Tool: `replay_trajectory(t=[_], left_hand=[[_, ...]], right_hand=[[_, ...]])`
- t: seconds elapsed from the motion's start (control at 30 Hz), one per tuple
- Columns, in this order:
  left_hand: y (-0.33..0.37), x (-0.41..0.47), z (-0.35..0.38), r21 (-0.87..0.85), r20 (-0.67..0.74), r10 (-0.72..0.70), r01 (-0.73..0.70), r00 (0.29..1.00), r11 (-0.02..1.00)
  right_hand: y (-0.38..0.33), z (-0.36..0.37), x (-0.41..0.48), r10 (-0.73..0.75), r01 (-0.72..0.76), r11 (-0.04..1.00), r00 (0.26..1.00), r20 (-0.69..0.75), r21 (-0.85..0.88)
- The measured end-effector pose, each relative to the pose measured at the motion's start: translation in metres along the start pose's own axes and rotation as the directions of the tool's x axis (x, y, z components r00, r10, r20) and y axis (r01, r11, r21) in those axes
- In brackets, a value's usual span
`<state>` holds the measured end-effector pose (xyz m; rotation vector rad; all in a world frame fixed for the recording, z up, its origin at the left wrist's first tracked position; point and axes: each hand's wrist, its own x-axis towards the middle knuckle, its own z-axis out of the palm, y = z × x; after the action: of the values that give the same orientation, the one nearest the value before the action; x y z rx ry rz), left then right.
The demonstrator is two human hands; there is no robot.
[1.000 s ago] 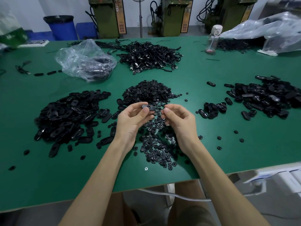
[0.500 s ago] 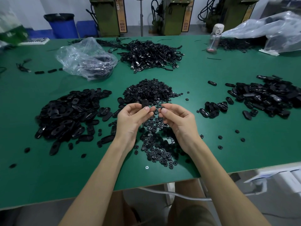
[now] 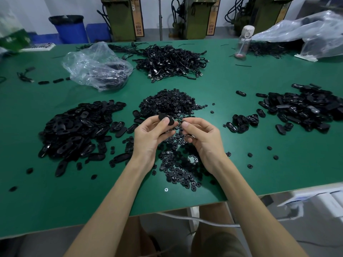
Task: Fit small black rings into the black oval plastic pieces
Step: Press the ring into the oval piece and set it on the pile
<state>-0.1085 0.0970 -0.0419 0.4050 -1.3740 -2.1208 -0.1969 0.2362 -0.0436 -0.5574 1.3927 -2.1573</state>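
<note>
My left hand (image 3: 151,135) pinches a black oval plastic piece (image 3: 165,118) between thumb and fingers, raised over the table's middle. My right hand (image 3: 203,137) is close beside it with curled fingers and pinches a small black ring (image 3: 184,123) at its fingertips. The ring is a short gap to the right of the oval piece. Under both hands lies a heap of small black rings (image 3: 170,104) that trails toward me. A large pile of oval pieces (image 3: 74,128) lies to the left.
Another pile of black oval pieces (image 3: 304,108) lies on the right of the green table (image 3: 241,86), with a small cluster (image 3: 243,122) nearer me. Behind are a clear plastic bag (image 3: 96,65), a tangle of black cables (image 3: 170,60) and a bottle (image 3: 244,41).
Both hands have stayed over the ring heap. The left hand has turned the oval piece in its fingers, and the right hand's fingertips have drawn slightly apart from it.
</note>
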Motion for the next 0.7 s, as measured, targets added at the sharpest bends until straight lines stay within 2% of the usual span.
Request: replay_trajectory(t=[0.2, 0.7], left_hand=[[-0.0018, 0.0016, -0.0004, 0.082, -0.070, -0.012, 0.018, 0.997, 0.997], [-0.0060, -0.0030, 0.0040, 0.251, 0.103, 0.078, -0.102, 0.992, 0.963]], right_hand=[[0.0016, 0.0015, -0.0007, 0.001, 0.000, 0.999, 1.000, 0.016, -0.044], [0.0052, 0.0011, 0.0004, -0.084, 0.069, 0.983, 0.993, -0.082, -0.169]])
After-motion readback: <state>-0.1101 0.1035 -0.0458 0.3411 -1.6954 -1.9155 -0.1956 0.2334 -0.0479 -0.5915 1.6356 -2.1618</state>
